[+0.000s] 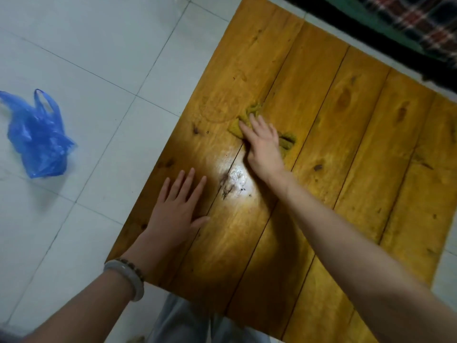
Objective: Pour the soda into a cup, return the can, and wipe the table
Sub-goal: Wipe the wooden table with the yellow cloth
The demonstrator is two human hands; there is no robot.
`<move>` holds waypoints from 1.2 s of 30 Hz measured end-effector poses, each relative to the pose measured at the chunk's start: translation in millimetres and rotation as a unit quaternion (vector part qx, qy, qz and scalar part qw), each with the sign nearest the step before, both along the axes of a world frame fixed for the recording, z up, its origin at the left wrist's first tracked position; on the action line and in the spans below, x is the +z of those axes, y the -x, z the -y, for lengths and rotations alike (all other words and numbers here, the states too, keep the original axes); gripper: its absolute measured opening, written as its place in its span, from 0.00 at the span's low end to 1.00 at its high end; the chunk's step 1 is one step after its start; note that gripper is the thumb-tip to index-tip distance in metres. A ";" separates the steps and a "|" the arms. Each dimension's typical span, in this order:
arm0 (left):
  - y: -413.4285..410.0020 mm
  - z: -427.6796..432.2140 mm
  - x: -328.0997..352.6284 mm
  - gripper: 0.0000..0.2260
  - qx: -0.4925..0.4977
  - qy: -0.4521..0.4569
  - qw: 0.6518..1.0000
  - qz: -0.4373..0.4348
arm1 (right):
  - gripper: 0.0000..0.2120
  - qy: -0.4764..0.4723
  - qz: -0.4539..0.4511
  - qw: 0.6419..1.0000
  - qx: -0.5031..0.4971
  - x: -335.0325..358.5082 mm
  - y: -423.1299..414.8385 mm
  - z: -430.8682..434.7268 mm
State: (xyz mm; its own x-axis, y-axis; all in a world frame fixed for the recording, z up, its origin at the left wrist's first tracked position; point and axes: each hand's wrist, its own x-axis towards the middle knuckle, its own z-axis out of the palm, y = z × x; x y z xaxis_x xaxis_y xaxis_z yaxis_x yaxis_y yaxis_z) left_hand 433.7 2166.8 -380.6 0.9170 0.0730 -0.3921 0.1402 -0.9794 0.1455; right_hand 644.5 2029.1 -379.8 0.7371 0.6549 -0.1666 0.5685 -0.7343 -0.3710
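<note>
The right hand [263, 144] lies flat, fingers spread, pressing a yellowish cloth [249, 120] onto the middle of the wooden table [346, 157]. The left hand [176, 209] rests open, palm down, near the table's left edge, holding nothing. A pale patch [235, 179], possibly glare, lies between them. A blue bag [37, 137] sits on the floor, well apart.

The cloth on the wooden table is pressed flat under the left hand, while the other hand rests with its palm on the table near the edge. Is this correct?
Not quite. In the head view the right hand presses the yellowish cloth onto the wooden table. The left hand, the one with a bracelet at its wrist, is the one resting palm down near the table's edge. The rest is correct.
</note>
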 end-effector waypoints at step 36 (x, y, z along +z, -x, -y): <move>-24.8 80.2 45.9 0.21 -0.013 0.223 0.975 0.009 | 0.24 -0.032 -0.156 0.958 -0.239 40.6 177.3 176.9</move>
